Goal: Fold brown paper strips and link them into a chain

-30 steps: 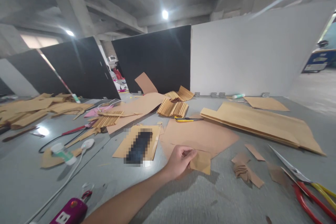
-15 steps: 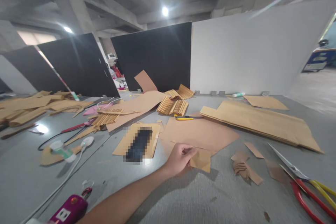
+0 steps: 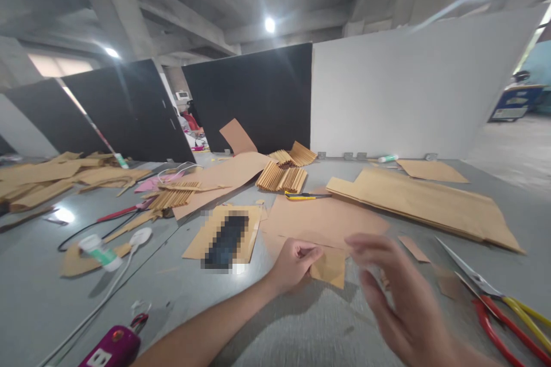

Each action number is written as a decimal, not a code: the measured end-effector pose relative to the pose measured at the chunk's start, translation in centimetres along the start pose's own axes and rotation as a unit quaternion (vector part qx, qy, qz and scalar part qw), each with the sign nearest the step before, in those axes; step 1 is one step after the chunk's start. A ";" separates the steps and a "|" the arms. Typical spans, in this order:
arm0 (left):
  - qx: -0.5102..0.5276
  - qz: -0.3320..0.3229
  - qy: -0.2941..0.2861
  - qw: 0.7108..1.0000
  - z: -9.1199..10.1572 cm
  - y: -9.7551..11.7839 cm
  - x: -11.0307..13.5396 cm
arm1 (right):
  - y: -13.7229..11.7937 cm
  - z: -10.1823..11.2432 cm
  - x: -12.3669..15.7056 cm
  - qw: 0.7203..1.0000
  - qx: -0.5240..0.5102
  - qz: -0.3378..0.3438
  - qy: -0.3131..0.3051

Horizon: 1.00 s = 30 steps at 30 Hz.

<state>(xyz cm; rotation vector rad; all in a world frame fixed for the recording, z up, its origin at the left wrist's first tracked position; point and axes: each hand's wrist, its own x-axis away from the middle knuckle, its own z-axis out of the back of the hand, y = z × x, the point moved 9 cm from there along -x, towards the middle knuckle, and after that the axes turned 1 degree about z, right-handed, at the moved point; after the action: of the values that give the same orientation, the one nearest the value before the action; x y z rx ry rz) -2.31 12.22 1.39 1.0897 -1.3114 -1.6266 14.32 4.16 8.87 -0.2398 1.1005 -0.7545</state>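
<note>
Steadying the paper square (image 3: 328, 269), at near centre by the sheet (image 3: 318, 219), is the step I judge in hand. The left hand (image 3: 297, 266) pinches its left edge between thumb and curled fingers. The right hand (image 3: 398, 292), blurred, hangs to its right, thumb and fingers parted, nothing visibly grasped. Next, I judge, align it with the free edge.

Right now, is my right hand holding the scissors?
No, the scissors lie on the table, to the right of the right hand.
</note>
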 end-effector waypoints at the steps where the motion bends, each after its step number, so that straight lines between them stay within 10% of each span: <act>1: 0.000 -0.005 -0.002 1.000 -0.1 0.2 0.0 | 1.1 -1.3 -0.9 1.000 0.007 -0.017 -0.013; 6: 0.001 -0.016 -0.009 1.000 -0.3 0.7 0.1 | 6.7 -7.6 -0.7 0.974 -0.015 -0.138 -0.180; 30: -0.007 0.026 -0.023 0.999 -0.2 -1.3 0.0 | 9.6 -9.3 1.0 0.908 -0.233 -0.267 -0.223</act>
<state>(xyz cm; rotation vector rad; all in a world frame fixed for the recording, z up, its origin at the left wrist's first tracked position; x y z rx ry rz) -2.19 12.41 0.05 1.0078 -1.3462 -1.6285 10.57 12.17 -1.19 -1.1037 0.7573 -0.8500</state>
